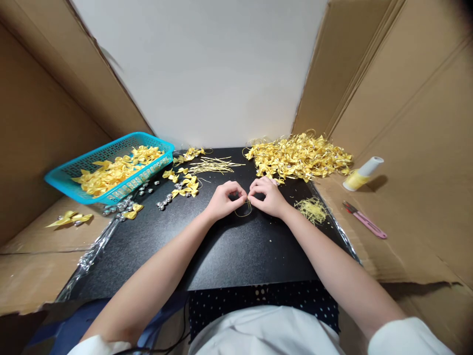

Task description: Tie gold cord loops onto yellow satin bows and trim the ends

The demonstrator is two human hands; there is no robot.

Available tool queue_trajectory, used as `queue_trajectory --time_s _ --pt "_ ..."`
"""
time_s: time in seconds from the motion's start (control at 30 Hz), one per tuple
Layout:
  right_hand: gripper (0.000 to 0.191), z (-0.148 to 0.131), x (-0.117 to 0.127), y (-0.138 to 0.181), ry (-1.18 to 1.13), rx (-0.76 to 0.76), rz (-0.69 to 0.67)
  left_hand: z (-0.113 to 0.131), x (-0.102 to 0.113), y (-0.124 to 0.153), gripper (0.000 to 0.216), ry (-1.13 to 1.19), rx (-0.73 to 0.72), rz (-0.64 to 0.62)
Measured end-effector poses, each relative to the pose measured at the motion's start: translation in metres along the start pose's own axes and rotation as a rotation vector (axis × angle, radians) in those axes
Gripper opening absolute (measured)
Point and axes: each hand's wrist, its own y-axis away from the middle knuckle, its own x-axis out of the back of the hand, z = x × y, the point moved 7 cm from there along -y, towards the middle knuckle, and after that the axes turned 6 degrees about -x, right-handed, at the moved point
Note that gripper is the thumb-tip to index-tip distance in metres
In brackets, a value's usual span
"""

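My left hand (227, 198) and my right hand (267, 195) meet over the black board, thumb and fingers pinched. Between the two pinches runs a thin gold cord (244, 215), its loop hanging below the fingertips. Whatever the fingertips cover at the cord's upper end is hidden. Beyond my left hand lie cut lengths of gold cord (212, 165) and several yellow ribbon bows (187, 187). Small silver bells (164, 202) sit to the left. Past my right hand is a heap of yellow bows with cords (299, 158).
A blue plastic basket (62, 182) of yellow bows stands at the left. Right of my right forearm are cord scraps (312, 210), pink-handled snips (369, 224) and a white tube with yellow ribbon (364, 173). Cardboard walls (414, 108) flank the black board (240, 266).
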Motion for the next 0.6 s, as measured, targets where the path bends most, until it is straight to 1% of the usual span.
queue_trajectory --time_s 0.17,0.4,0.5,0.6 --pt "0.016 -0.002 -0.001 0.001 0.027 0.022 0.005 0.01 0.003 0.001 0.008 -0.109 -0.099 0.013" --pt "0.016 -0.001 -0.005 0.001 0.053 0.022 -0.011 0.014 -0.001 0.001 0.009 -0.269 -0.163 -0.016" --pt "0.016 -0.001 -0.004 0.001 0.044 0.018 -0.002 0.012 -0.002 0.001 0.009 -0.272 -0.151 -0.006" --pt "0.016 -0.001 -0.003 0.001 0.043 0.007 0.0 0.009 -0.001 0.001 0.009 -0.215 -0.094 0.018"
